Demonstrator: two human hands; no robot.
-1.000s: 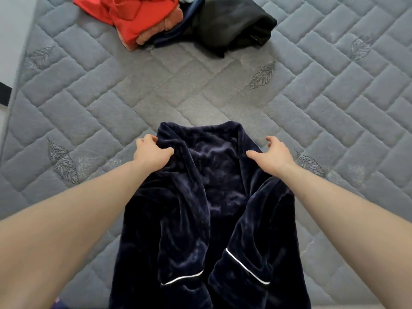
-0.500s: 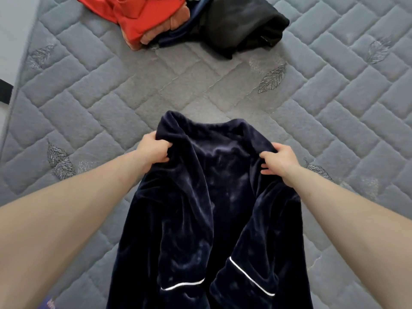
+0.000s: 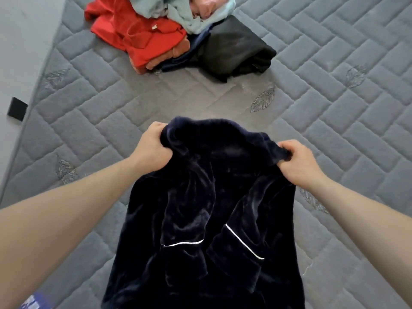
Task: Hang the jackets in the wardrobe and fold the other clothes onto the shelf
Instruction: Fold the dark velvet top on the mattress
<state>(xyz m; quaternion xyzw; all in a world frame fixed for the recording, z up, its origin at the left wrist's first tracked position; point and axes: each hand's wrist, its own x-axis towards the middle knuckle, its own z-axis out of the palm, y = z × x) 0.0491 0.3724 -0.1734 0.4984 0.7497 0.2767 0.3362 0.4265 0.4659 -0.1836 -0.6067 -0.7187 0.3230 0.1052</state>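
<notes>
A dark navy velvet garment with thin white piping on its cuffs lies lengthwise on the grey quilted mattress, its top edge lifted. My left hand grips the top left corner of the garment with curled fingers. My right hand grips the top right corner the same way. Both sleeves lie folded down over the garment's front. Its lower end runs out of view at the bottom.
A heap of clothes lies at the far end of the mattress: a red garment, a light blue one, a pink one and a black one. The mattress's left edge meets a pale floor.
Both hands have closed on the garment's top corners and raised the top edge off the mattress. The view has tilted up, showing more of the clothes heap.
</notes>
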